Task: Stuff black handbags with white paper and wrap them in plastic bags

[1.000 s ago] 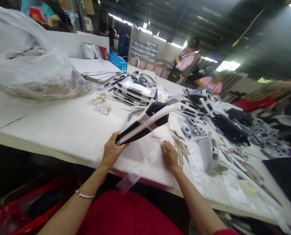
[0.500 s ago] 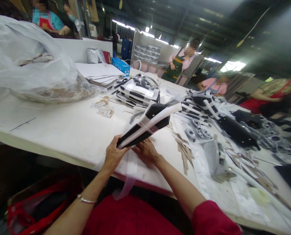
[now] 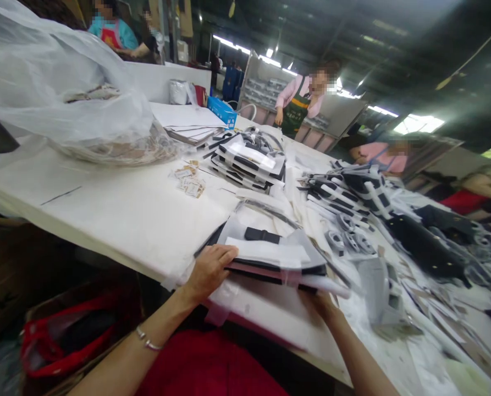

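Before me at the table's front edge a flat black bag [image 3: 249, 269] lies almost level. White foam sheet [image 3: 270, 250] and clear tape cover its top, with a short black strap [image 3: 262, 235] showing through. A wrapped handle [image 3: 270, 212] reaches out at the far side. My left hand [image 3: 212, 269] is closed on the bag's near left edge, thumb side up. At the near right edge, partly beneath the bag, is my right hand [image 3: 321, 305]; it grips from below, and most of its fingers are hidden.
Similar wrapped bags form a stack [image 3: 249, 159] behind, with another pile [image 3: 352, 187] to its right. Small paper tags [image 3: 189, 179] lie on the left. A large plastic sack [image 3: 105, 110] and a blue box [image 3: 222, 111] stand farther back. Several people work beyond the table.
The bag has swung from standing steeply on edge to lying nearly flat. My right hand has moved right to its right end; my left hand still holds the left side.
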The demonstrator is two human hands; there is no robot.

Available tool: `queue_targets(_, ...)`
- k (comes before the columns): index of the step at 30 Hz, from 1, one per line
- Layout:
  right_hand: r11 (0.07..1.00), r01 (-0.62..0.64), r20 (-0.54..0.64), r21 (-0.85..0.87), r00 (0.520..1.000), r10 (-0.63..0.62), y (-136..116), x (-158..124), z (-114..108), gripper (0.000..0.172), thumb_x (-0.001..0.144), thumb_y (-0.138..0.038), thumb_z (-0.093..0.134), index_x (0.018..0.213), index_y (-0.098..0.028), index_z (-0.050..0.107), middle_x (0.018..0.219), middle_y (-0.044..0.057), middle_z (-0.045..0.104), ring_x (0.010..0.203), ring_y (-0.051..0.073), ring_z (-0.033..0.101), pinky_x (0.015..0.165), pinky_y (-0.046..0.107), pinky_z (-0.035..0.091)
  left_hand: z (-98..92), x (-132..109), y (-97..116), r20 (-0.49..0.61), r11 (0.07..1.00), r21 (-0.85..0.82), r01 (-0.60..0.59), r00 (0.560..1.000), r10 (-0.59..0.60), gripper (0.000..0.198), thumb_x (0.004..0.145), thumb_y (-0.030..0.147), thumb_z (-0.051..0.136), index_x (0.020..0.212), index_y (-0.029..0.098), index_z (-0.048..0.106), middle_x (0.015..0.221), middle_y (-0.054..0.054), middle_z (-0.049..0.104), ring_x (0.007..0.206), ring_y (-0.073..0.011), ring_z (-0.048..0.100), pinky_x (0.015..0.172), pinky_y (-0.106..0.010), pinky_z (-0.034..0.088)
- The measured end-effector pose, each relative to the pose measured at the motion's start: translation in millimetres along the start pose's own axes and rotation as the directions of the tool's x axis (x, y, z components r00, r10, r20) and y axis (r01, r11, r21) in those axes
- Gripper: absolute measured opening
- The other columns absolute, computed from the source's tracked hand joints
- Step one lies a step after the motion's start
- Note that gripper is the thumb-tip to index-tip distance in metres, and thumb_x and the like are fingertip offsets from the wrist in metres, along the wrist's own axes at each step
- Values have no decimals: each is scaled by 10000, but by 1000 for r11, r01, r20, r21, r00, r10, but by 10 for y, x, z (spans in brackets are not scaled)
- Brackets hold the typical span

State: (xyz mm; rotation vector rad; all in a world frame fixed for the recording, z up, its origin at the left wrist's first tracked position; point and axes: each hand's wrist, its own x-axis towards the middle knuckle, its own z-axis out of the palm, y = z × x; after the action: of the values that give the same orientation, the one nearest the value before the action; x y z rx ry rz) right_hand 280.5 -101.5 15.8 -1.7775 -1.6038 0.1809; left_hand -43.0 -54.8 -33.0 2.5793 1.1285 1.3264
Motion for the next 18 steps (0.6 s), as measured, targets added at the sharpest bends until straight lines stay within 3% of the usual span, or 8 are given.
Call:
queue_targets(4,985,-173,-114,13,978,173,316,-38,-401,509,769,-576,604,1049,-178,752,886,74,770,888,306,704,851,414,527,-11,27,55,52,981,63,-186,982,183,342,883,58,517,1191,190,584,1138,-55,703,1050,-193,633,855,-344,471)
queue_targets(7,933,-352,-241,72,902,359,379,122,-649,513,746,-578,635,1026,-166,759,892,85,770,874,310,708,862,428,513,-9,49,75,58,978,89,-188,981,183,284,931,99,495,1185,180,593,1126,-55,706,1056,-177,630,855,-332,462)
queue_targets(8,928,-361,-267,91,889,372,331,212,-691,502,743,-571,647,1021,-169,760,908,86,769,890,310,704,877,431,505,-1,51,78,59,978,99,-184,982,179,269,942,112,492,1181,179,596,1121,-54,708,1052,-176,629,851,-332,459)
queue_targets(10,956,-271,-266,108,919,291,123,440,-675,448,755,-543,662,1001,-183,765,941,77,768,925,295,695,893,416,499,21,48,81,55,976,118,-183,983,178,248,959,132,486,1173,179,601,1124,-50,709,1050,-179,625,846,-336,451)
queue_targets(13,995,9,-14,98,1000,-7,-344,849,-373,304,809,-460,646,925,-210,773,942,53,767,890,246,695,848,362,522,53,31,82,50,975,130,-180,983,175,248,974,139,468,1181,176,600,1143,-49,706,1070,-186,615,857,-344,442)
queue_targets(14,992,93,123,87,987,-104,-492,984,-209,256,828,-411,637,931,-219,772,948,45,765,877,229,696,845,351,524,58,27,82,53,975,130,-180,983,175,250,979,144,463,1187,175,598,1150,-51,704,1081,-188,612,865,-345,440)
queue_targets(16,973,230,359,22,907,-223,-721,1220,171,239,821,-274,637,1025,-224,752,1053,51,746,914,215,691,868,342,521,60,24,84,55,974,134,-183,983,177,244,988,165,462,1191,176,597,1158,-54,703,1094,-191,609,875,-347,439)
queue_targets(18,946,306,509,-105,834,-214,-841,1391,559,383,732,-182,707,1114,-215,720,1187,75,702,1056,235,654,948,342,486,56,27,88,53,973,141,-185,982,179,236,994,187,463,1187,180,599,1156,-56,703,1092,-189,613,872,-344,439)
